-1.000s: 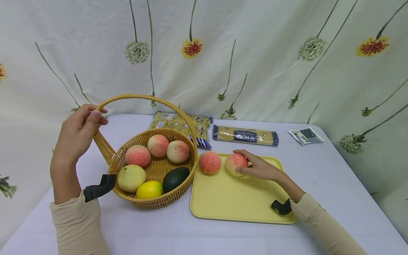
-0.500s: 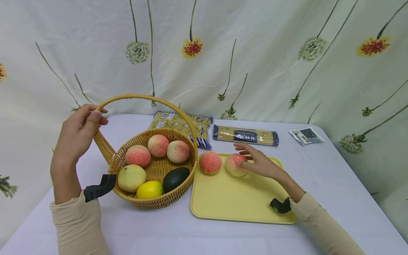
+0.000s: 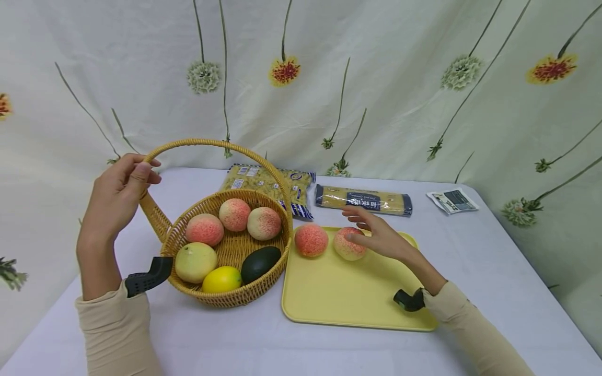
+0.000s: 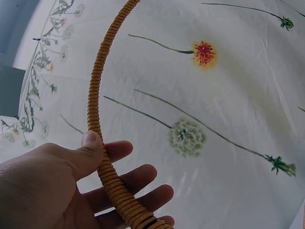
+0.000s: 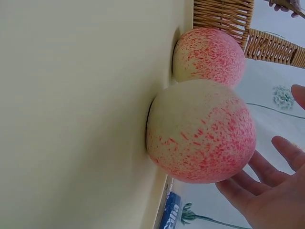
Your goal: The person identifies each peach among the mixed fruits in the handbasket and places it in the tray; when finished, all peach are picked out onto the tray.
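Observation:
My left hand (image 3: pixel 112 196) grips the arched handle (image 3: pixel 223 144) of the wicker basket (image 3: pixel 226 299), thumb on one side and fingers curled round the other in the left wrist view. Inside the basket lie three peaches (image 3: pixel 234 214), a pale yellow round fruit (image 3: pixel 195 262), a lemon (image 3: pixel 221 279) and a dark green avocado (image 3: pixel 261 264). On the yellow tray (image 3: pixel 352 297) sit a redder peach (image 3: pixel 311 240) and a paler one (image 3: pixel 347 251). My right hand (image 3: pixel 383 239) hovers over the paler peach with fingers spread and holds nothing; whether a fingertip touches it I cannot tell.
Behind the basket lies a bag of pasta (image 3: pixel 301 190). A long pasta packet (image 3: pixel 362 201) lies behind the tray, and a small white sachet (image 3: pixel 452 201) at the back right. A flowered cloth (image 3: pixel 400 104) hangs beyond the table.
My right hand has loosened its hold on the paler peach and lifted slightly off it, fingers opening. That peach stays on the tray. My left hand keeps its grip on the handle.

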A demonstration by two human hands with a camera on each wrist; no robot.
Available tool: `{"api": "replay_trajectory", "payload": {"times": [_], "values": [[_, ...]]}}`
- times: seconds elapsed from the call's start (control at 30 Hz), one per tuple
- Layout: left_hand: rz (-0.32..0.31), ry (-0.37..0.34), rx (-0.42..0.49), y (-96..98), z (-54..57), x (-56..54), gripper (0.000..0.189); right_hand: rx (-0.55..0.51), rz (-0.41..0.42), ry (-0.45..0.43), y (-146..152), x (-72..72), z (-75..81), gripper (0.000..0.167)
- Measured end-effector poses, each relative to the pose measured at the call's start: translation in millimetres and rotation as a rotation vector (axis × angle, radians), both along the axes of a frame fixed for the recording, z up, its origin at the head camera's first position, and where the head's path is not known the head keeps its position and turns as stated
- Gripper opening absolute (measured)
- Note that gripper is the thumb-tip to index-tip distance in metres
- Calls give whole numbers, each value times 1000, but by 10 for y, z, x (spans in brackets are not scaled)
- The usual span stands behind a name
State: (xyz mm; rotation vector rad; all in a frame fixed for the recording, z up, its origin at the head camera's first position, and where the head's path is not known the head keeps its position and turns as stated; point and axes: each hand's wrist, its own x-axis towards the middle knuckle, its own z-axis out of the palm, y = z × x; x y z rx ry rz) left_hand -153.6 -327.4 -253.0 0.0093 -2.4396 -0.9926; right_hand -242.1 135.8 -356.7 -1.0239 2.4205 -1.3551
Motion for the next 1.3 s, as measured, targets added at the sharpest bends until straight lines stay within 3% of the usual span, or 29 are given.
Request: {"api": "replay_trajectory", "payload": {"times": [0.4,1.03,1.3], "values": [[6,-7,-1,-5,-4,12,39,-53,25,-18,-164,127,64,59],[0,-3,4,3,7,9,39,-74,213,39,-697,431,171,63],[5,-7,-2,5,7,-1,40,-75,254,40,-933,470,135,64]]}}
